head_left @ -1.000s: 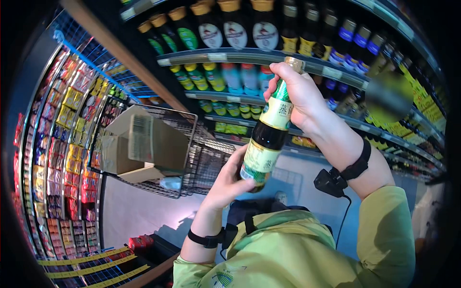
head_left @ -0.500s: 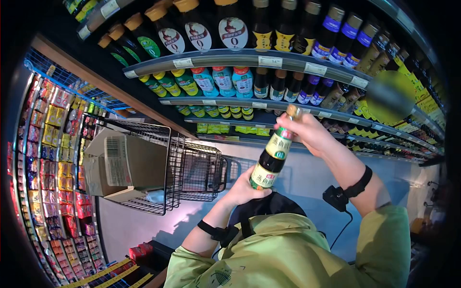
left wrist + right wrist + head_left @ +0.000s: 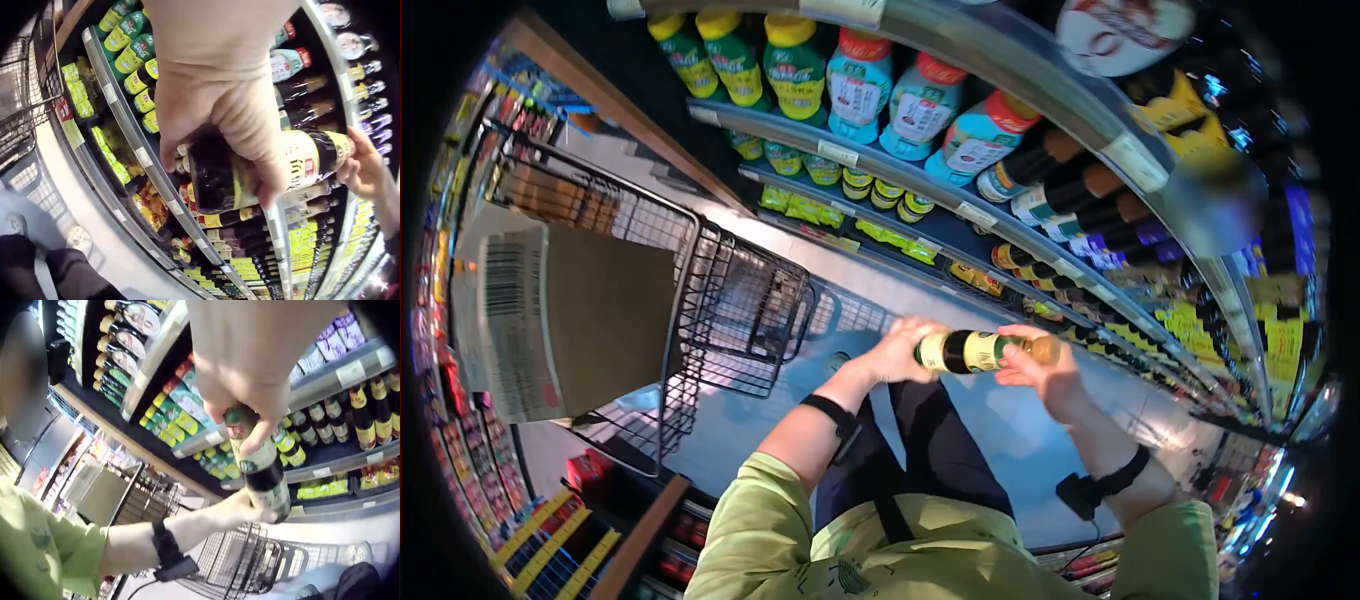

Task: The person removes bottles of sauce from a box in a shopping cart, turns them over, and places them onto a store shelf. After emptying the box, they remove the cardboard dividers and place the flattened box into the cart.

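A dark sauce bottle (image 3: 971,351) with cream labels lies nearly level across the front of the body in the head view. My left hand (image 3: 897,354) grips its base end. Around the neck, just below the gold cap (image 3: 1045,350), curl the fingers of my right hand (image 3: 1052,382). In the left wrist view the bottle's label (image 3: 301,164) shows printed characters, while the left fingers cover part of its lower end. From the right wrist, the right thumb and fingers wrap the green neck, and the left hand (image 3: 240,511) holds the bottom.
A wire shopping cart (image 3: 685,340) with a large cardboard box (image 3: 605,320) stands at the left. Curved store shelves (image 3: 870,155) of sauce bottles run across the top and down the right. A wood-edged rack (image 3: 640,540) is at the lower left.
The bottle has swung from a steep tilt to nearly level and sits lower, both hands still holding it. The head view has shifted, bringing lower shelves and the cart closer.
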`<state>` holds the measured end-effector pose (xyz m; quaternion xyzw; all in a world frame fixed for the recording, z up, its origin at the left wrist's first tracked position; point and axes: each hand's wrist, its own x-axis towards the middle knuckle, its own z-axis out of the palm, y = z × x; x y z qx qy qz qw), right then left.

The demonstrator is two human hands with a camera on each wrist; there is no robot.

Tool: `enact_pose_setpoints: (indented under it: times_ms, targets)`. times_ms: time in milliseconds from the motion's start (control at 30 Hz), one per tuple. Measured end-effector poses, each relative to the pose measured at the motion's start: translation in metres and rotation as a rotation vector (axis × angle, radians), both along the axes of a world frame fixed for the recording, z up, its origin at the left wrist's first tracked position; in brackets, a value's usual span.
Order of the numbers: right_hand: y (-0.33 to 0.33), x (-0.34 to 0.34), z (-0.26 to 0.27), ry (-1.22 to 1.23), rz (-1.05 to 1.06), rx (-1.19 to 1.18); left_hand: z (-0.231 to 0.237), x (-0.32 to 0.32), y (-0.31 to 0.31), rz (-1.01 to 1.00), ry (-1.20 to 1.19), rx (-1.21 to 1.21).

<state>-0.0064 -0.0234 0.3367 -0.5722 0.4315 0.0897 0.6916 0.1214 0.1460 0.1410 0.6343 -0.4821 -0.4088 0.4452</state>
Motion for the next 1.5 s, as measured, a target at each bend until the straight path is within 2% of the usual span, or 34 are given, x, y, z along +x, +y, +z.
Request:
enact_pose_setpoints:
  times_ms: [33,67,167,200,267,300,367,467,533,633,800,867,900,1033,1100,1267,1333,1400,1433,1500]
  targets:
    - [0.004,0.001,-0.024,-0.111,0.013,-0.085,-0.012,0.004,-0.011,0.140,-0.092,0.066]
    - [0.005,0.005,-0.041,-0.124,0.041,-0.196,-0.023,0.005,-0.022,0.279,-0.181,0.140]
    - [-0.010,0.026,-0.107,-0.314,0.049,-0.459,-0.060,0.013,-0.059,0.580,-0.021,0.271]
    - [-0.024,0.028,-0.138,-0.331,0.120,-0.611,-0.082,0.013,-0.072,0.594,0.026,0.239]
    - [-0.037,0.046,-0.165,-0.411,0.213,-0.724,-0.112,0.007,-0.097,0.632,0.325,0.224]
    - [-0.046,0.050,-0.182,-0.397,0.240,-0.720,-0.122,0.004,-0.108,0.649,0.349,0.226]
    - [-0.064,0.056,-0.217,-0.455,0.275,-0.871,-0.131,0.004,-0.126,0.559,0.543,0.111]
    - [-0.083,0.066,-0.245,-0.417,0.270,-0.834,-0.134,0.009,-0.148,0.542,0.716,-0.028]
    - [-0.092,0.075,-0.256,-0.449,0.251,-0.785,-0.140,0.012,-0.158,0.591,0.771,-0.032]
    - [-0.108,0.090,-0.267,-0.338,0.126,-0.625,-0.154,0.017,-0.169,0.603,0.743,0.019]
    - [-0.128,0.113,-0.283,-0.342,0.108,-0.613,-0.172,0.018,-0.183,0.628,0.789,-0.005]
    - [-0.138,0.120,-0.291,-0.137,0.123,-0.661,-0.176,0.022,-0.185,0.631,0.827,-0.003]
    - [-0.138,0.128,-0.288,-0.131,0.150,-0.726,-0.181,0.023,-0.187,0.633,0.823,-0.030]
    - [-0.138,0.148,-0.280,-0.054,0.163,-0.691,-0.188,0.027,-0.193,0.650,0.761,-0.058]
    - [-0.150,0.151,-0.289,-0.065,0.295,-0.757,-0.186,0.031,-0.195,0.656,0.802,-0.065]
    - [-0.161,0.146,-0.308,-0.054,0.385,-0.938,-0.182,0.040,-0.202,0.653,0.886,-0.067]
    - [-0.156,0.151,-0.302,-0.086,0.414,-0.983,-0.180,0.042,-0.205,0.646,0.885,-0.044]
    - [-0.154,0.157,-0.291,0.019,0.501,-1.135,-0.180,0.045,-0.207,0.657,0.870,-0.066]
    - [-0.154,0.157,-0.292,0.019,0.503,-1.136,-0.180,0.046,-0.207,0.665,0.855,-0.086]
    - [-0.156,0.156,-0.294,-0.082,0.585,-1.292,-0.181,0.048,-0.208,0.664,0.876,-0.109]
